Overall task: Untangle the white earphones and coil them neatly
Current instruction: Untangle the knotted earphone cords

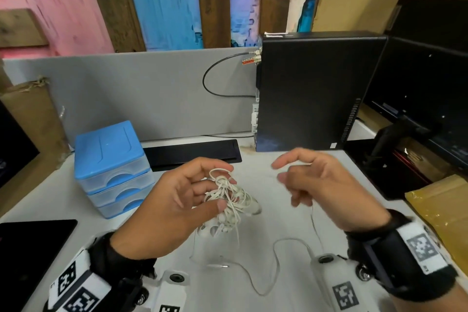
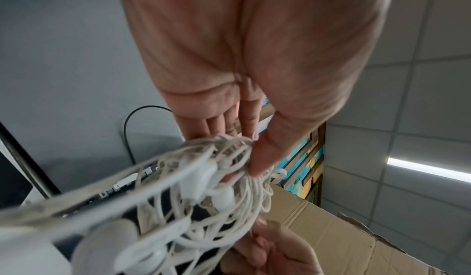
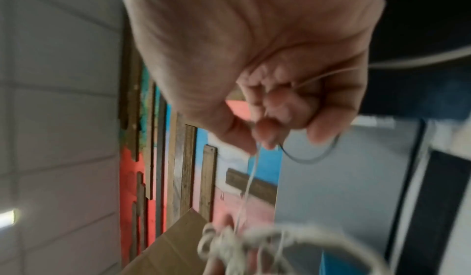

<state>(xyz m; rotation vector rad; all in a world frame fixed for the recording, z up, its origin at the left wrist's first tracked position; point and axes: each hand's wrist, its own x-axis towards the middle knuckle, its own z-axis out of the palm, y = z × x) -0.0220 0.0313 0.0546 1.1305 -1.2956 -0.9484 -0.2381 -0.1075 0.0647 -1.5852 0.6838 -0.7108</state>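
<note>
**Head view: tangle anchored left, one strand drawn out right**

Head view, mid-task. Left hand (image 1: 174, 200) holds the white earphones (image 1: 228, 197) above the desk (image 1: 253, 294), just left of frame centre. Its thumb and curled fingers (image 2: 260, 158) clamp the knotted bundle; the left wrist view shows the thumb pressed across the top of the loops, with earbuds and an inline piece hanging below. Judged purpose: a fixed anchor, so that a pull on one strand does not drag the whole mass.

Right hand (image 1: 326, 180) sits at 3 o'clock of the bundle, apart from it. Fingers (image 3: 282, 108) are curled narrow around a single thin strand (image 3: 251, 180); the right wrist view, though blurred, shows that strand running from the fingertips down to the tangle. Index finger stays extended, off the cord.

A freed length of cable (image 1: 276, 263) trails from the right hand down to the desk at 6 o'clock and loops there; the plug (image 1: 222, 266) lies flat on the desk below the bundle. Judged reason: slack parked on the desk keeps it out of the knot.

Status, as a judgement: untangling partly done, most loops not yet freed, coiling not begun.

Blue drawer unit (image 1: 111, 162) stands at 9 o'clock, computer tower (image 1: 311, 94) at 1 o'clock.
</note>
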